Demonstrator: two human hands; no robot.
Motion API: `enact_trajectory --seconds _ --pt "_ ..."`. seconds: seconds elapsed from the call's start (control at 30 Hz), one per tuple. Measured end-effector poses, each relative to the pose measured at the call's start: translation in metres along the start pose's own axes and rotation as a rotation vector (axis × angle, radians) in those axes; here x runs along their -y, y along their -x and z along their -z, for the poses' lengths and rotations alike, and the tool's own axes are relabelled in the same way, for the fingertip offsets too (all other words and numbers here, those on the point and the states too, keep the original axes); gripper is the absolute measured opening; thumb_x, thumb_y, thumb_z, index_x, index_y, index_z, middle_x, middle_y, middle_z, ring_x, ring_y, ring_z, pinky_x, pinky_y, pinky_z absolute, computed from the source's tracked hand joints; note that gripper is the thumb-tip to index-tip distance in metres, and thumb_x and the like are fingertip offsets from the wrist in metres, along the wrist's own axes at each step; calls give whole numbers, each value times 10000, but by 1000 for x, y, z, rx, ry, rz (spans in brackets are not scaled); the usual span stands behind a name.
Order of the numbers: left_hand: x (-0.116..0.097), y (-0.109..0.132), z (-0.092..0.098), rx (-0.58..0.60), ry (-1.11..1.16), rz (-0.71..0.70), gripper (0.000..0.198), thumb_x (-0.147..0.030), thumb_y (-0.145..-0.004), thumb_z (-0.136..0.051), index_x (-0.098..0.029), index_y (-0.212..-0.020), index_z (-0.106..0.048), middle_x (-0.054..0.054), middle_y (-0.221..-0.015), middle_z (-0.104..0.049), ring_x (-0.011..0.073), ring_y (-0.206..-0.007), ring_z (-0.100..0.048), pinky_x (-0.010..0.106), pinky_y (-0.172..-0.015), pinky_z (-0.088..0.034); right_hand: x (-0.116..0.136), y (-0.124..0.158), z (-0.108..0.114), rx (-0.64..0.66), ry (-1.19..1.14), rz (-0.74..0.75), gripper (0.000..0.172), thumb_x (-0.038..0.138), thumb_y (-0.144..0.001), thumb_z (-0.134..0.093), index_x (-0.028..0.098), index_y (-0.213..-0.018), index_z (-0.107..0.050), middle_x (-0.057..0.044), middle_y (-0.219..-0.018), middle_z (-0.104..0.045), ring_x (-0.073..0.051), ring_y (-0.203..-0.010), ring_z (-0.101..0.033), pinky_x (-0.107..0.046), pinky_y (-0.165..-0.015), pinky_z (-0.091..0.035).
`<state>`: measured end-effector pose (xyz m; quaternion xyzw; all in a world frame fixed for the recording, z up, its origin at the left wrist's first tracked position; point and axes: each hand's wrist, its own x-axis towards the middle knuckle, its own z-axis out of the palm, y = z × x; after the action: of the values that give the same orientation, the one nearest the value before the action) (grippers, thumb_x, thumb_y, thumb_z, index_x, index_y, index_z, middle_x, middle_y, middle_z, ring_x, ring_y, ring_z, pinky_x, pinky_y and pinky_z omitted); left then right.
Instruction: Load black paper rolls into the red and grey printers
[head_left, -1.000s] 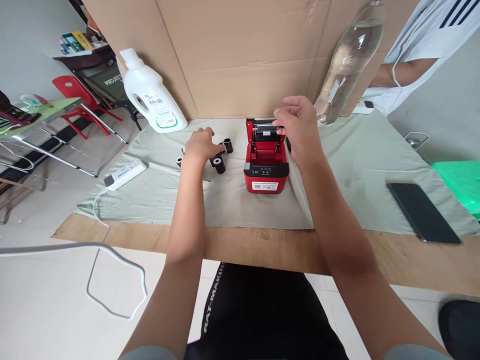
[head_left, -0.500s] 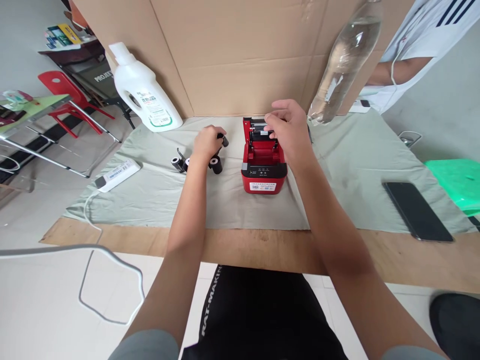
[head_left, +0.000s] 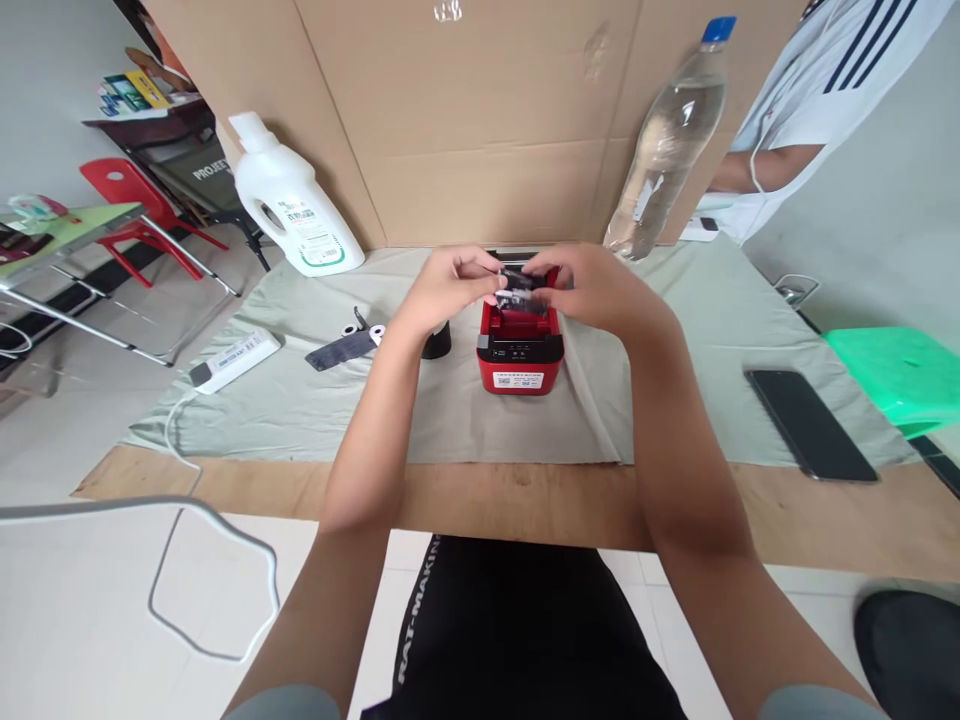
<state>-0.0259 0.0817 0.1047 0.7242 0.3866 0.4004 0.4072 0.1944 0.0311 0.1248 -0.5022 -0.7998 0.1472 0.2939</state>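
Note:
A small red and black receipt printer [head_left: 521,378] stands on the cloth with its lid up at the back. Above its open bay, a black paper roll [head_left: 521,298] is pinched between the fingertips of my left hand [head_left: 454,288] and my right hand [head_left: 596,285]. Fingers and blur hide part of the roll. On the cloth left of the printer lie more black rolls with white cores [head_left: 376,334] and a loose black strip [head_left: 341,351]. Another dark roll [head_left: 437,343] sits close behind my left wrist, partly covered by it.
A white detergent bottle [head_left: 300,215] and a tall water bottle [head_left: 667,160] lean against a cardboard panel [head_left: 480,180]. A white power strip [head_left: 238,360] lies left, a black phone [head_left: 810,425] right. Behind the panel's right side is a person's arm [head_left: 772,168]. A green stool [head_left: 892,375] stands right.
My left hand has moved right from the black rolls to above the printer, with one roll. My right hand has come down to meet it at the roll. A black strip now lies loose at the left.

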Motion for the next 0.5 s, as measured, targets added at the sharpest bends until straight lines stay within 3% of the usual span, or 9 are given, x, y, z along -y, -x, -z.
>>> enact_trajectory --seconds 0.13,0.2,0.37,0.5 --pt "16 -5 -7 236 -49 129 149 -245 -763 -783 -167 -835 -678 10 -670 -699 140 -608 -673 261 -605 -527 -13 -4 -10 233 36 -87 165 202 -816 -676 197 -957 -762 -56 -954 -767 -220 -846 -670 -320 -719 -476" --pt "16 -4 -5 284 -159 144 138 -268 -766 -761 -179 -854 -706 14 -685 -706 150 -625 -665 276 -623 -520 -14 -6 -18 289 76 -119 140 178 -798 -680 196 -917 -753 -62 -926 -764 -223 -838 -671 -313 -702 -469" --pt "-5 9 7 357 -393 94 223 -403 -828 -680 -215 -905 -773 23 -898 -766 211 -857 -698 318 -786 -527 -13 -14 -44 231 236 -193 167 131 -803 -668 202 -924 -759 -112 -942 -752 -293 -931 -687 -370 -783 -489" --pt "-13 16 9 492 -495 134 198 -390 -758 -745 -251 -894 -782 2 -827 -729 230 -839 -687 321 -745 -492 -17 -20 -60 232 304 -209 182 124 -820 -661 207 -932 -777 -136 -994 -761 -302 -959 -691 -381 -808 -505"
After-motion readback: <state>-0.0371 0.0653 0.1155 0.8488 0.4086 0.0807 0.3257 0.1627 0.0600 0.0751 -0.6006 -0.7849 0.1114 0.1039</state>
